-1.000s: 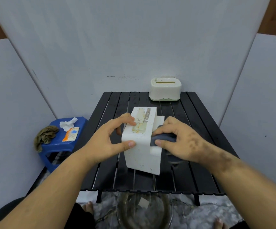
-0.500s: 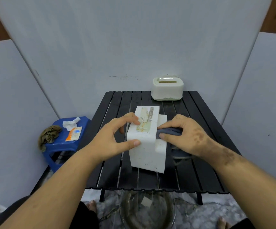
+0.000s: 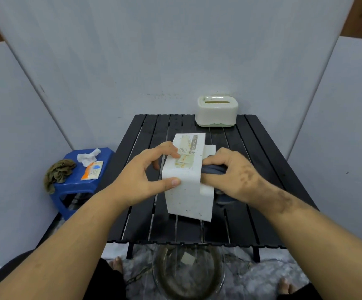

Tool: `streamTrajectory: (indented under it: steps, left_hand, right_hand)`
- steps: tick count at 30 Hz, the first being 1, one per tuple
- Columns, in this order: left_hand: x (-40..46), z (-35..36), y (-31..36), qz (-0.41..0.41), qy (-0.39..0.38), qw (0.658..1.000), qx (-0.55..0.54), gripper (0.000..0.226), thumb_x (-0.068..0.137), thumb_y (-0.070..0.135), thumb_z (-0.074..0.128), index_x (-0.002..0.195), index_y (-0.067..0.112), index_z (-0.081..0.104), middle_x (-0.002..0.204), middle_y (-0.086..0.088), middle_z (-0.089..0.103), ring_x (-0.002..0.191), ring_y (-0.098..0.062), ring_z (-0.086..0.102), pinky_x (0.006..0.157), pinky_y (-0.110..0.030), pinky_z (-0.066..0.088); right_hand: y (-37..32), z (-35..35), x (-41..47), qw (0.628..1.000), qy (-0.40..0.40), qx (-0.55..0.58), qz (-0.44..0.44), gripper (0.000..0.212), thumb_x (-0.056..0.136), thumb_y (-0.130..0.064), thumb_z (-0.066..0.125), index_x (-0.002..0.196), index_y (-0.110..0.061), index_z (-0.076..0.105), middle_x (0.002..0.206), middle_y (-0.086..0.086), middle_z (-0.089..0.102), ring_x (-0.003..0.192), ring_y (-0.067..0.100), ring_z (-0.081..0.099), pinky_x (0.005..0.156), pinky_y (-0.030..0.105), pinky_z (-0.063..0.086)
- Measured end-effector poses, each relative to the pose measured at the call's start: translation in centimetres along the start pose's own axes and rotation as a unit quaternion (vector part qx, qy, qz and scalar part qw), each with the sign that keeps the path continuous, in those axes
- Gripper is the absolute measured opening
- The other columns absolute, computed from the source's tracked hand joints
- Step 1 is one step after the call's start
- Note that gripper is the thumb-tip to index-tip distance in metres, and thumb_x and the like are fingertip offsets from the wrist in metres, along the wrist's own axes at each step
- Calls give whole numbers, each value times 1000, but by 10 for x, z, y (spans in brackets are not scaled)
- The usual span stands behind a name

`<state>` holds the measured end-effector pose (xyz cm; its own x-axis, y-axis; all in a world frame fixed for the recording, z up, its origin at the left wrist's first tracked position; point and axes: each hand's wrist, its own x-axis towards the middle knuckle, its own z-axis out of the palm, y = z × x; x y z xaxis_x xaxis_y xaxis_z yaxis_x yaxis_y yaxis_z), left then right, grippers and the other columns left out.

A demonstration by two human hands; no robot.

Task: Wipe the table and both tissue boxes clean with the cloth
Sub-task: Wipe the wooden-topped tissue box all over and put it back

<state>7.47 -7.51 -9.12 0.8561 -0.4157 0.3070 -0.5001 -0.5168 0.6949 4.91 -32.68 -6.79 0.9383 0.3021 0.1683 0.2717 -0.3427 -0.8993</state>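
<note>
A white speckled tissue box (image 3: 188, 195) stands in the middle of the black slatted table (image 3: 262, 169). My left hand (image 3: 145, 178) grips its left side, thumb on the near top edge and fingers on the labelled top. My right hand (image 3: 234, 176) presses a dark blue-grey cloth (image 3: 213, 169) against the box's right side; most of the cloth is hidden under that hand. A second tissue box (image 3: 217, 111), cream with a green base, sits at the table's far right edge, untouched.
A blue plastic stool (image 3: 74, 187) at the left carries a crumpled tissue (image 3: 88, 156), an orange packet (image 3: 92, 173) and an olive rag (image 3: 58, 173). A glass bowl (image 3: 188, 276) sits on the floor below the table's near edge. Grey panels enclose the table.
My right hand has slid the cloth up and away along the box's right side. My left hand keeps its hold on the box.
</note>
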Motion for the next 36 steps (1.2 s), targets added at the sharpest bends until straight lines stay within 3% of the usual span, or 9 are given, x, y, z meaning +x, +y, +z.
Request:
streamTrajectory:
  steps: [3,7,9,14,19,25,30,33,36]
  left_hand:
    - [-1,-3,-1,-4,-3,1000,5,58,76,54,75,129,42,58,146,23,49,100,-18,56,90,-31,45]
    - [-1,-1,-1,-2,-5,1000,-4,57,77,52,76,129,40,59,147,23,49,112,-21,56,94,-36,48]
    - [0,0,-1,-2,-4,1000,-3,56,76,53,76,128,40,59,147,22,49,107,-20,56,93,-34,47]
    - [-1,-2,-2,6,-1,1000,5,55,76,53,75,127,42,59,146,26,48,98,-19,54,89,-28,44]
    - [2,1,1,4,-3,1000,1,57,75,53,76,128,39,59,146,25,48,98,-18,53,91,-30,45]
    - [2,-1,-1,6,-4,1000,8,55,76,54,74,127,43,58,145,28,47,100,-19,54,91,-29,46]
    - [3,4,0,6,-5,1000,-10,55,75,50,76,127,38,60,146,23,49,94,-14,55,88,-22,43]
    - [2,2,-1,3,-1,1000,-5,57,75,53,75,128,40,59,143,23,50,94,-14,55,85,-21,42]
    - [1,0,-3,-3,-2,1000,5,58,75,55,73,130,44,57,141,20,52,96,-19,55,85,-28,43]
  right_hand:
    - [-3,-2,0,999,-38,-7,27,23,75,-24,82,89,-41,75,92,-25,61,81,5,67,64,33,61]
    - [5,-21,3,999,-7,-34,31,21,74,-27,82,93,-35,76,95,-12,59,79,0,64,61,14,52]
    - [8,-9,4,999,21,-7,26,20,73,-28,83,90,-38,75,99,-8,57,82,7,64,58,15,52]
    - [6,-13,-2,999,-50,-4,12,24,71,-23,84,89,-36,76,88,-26,59,83,-1,65,63,15,53]
    - [16,-5,3,997,43,-57,8,22,75,-35,80,95,-41,73,100,-9,54,86,3,61,73,20,53]
    - [7,-29,-3,992,-66,-109,15,25,75,-31,80,95,-44,73,96,-17,52,87,-2,60,75,24,55]
    - [-4,-12,1,999,-1,-38,-13,29,78,-16,79,78,-44,71,76,-33,61,67,-1,63,57,28,59]
    - [-7,6,2,999,3,-35,-33,25,81,-12,76,87,-37,73,75,-45,56,69,-16,59,61,20,56]
    - [-4,0,0,998,-46,-23,-26,27,82,-15,75,89,-41,72,83,-39,59,80,-10,62,68,18,56]
